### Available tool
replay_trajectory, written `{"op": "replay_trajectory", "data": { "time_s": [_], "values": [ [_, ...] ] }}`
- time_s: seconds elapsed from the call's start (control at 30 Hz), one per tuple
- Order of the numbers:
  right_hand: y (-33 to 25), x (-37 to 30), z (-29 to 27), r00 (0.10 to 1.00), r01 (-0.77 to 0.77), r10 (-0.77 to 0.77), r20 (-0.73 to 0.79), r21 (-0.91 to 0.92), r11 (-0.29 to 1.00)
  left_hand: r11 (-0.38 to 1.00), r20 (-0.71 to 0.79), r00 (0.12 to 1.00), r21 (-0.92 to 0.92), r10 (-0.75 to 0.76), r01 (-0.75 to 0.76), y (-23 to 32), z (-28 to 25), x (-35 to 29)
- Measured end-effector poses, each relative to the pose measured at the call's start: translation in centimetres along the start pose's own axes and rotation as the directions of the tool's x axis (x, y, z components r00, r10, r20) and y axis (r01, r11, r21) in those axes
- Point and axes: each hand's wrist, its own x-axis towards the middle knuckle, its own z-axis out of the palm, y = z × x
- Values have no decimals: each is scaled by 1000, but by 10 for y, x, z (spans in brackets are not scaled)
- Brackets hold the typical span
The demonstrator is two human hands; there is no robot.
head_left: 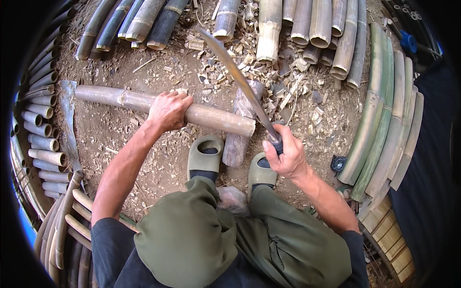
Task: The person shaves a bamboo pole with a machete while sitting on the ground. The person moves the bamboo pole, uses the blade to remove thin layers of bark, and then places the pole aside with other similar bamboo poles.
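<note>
My left hand (170,110) is closed over the middle of a pale brown bamboo pole (216,120), which lies sideways in front of me. The pole's right end, cut and light-coloured, rests across a short wooden log (235,149) on the ground. In my right hand (288,152) is the dark handle of a machete (240,79). Its long blade, brown along part of its face, points up and away to the left. The blade's lower part is just right of the pole's cut end; whether they touch I cannot tell.
Bamboo poles (144,21) lie at the far left, and more poles (319,29) at the far right. Split bamboo lengths (379,120) stand along the right side, near a small black tape measure (338,163). Stacked bamboo (45,129) lines the left. Wood chips (225,67) litter the dirt.
</note>
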Motion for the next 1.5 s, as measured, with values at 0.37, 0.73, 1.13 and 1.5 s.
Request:
{"op": "replay_trajectory", "data": {
  "time_s": [0.37, 0.73, 1.13, 1.5],
  "values": [
    [10, -4, 14, 1000, -17, 18, -10, 65, 998, 993, -346, 933, 97, 101, -72, -4, 29, -14],
    [-94, -18, -23, 903, -428, 429, 7, 67, 901, 994, -329, 944, 99, -19, 54, -44, -69, -91],
    [-92, -157, -157, 735, -572, 676, -57, 482, 663, 464, -431, 671, -874, -603, -144, 44, -391, -134],
    [17, -144, -220, 856, -501, 517, -14, 228, 835, -358, 294, 217, -853, -931, -380, 88, -166, -9]
  ]
}}
